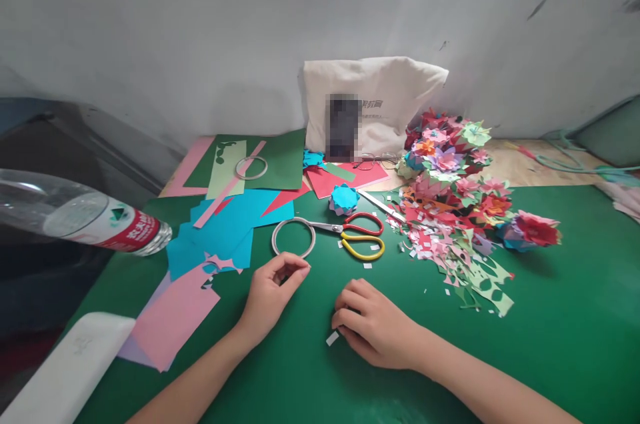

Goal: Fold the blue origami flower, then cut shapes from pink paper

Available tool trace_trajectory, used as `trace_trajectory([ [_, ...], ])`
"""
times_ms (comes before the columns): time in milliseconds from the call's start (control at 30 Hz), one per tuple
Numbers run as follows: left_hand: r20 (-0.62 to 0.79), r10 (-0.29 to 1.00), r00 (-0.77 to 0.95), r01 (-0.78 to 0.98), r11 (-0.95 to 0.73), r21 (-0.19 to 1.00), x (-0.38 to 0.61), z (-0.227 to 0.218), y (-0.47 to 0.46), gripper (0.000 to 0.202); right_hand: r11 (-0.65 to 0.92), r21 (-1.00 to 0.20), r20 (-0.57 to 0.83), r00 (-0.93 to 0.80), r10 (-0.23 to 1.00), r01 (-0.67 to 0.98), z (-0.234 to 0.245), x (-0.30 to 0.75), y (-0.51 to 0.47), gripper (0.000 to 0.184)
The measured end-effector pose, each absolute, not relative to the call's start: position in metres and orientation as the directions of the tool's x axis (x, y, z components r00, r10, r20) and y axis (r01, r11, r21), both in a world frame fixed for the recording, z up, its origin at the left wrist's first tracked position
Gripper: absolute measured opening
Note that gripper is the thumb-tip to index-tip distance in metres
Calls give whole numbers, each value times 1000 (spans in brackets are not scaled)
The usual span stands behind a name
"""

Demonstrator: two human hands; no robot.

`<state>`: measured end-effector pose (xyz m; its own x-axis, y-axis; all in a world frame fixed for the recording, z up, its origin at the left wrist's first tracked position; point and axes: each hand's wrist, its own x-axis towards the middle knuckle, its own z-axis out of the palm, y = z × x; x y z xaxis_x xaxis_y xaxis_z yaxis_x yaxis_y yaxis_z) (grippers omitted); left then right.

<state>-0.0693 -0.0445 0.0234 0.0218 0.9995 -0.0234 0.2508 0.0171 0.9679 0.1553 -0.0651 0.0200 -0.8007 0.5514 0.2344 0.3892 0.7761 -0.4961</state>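
Note:
My left hand (273, 291) is raised a little over the green table, thumb and forefinger pinched together; anything between them is too small to name. My right hand (373, 325) rests on the table with its fingers curled in, and their undersides are hidden. Just by its fingertips lies a small white paper slip (333, 339); I cannot tell whether they touch. Beyond both hands are scissors (355, 235) with red and yellow handles and a tape roll (275, 237), the blades reaching over its rim. A small blue paper ball (344, 199) sits behind the scissors.
Coloured paper sheets (175, 317) spread on the left beside a white box-like object (70, 364) and a tilted plastic bottle (90, 214). Paper flowers (447, 151) and cut scraps (465, 251) lie at right. A cloth bag (395, 91) and blurred phone-like object (343, 127) stand against the wall.

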Motion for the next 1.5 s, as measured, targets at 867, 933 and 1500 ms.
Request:
trace_trajectory([
  [867, 125, 972, 198, 666, -227, 711, -104, 28, -21, 12, 753, -510, 204, -792, 575, 416, 21, 155, -65, 10],
  [933, 133, 972, 196, 672, -232, 703, -103, 29, -21, 14, 757, -502, 208, -791, 575, 419, 21, 155, -66, 10],
  [1500, 133, 967, 218, 680, -248, 690, -106, 29, -19, 11, 763, -488, 205, -794, 573, 424, 21, 154, -66, 9],
])
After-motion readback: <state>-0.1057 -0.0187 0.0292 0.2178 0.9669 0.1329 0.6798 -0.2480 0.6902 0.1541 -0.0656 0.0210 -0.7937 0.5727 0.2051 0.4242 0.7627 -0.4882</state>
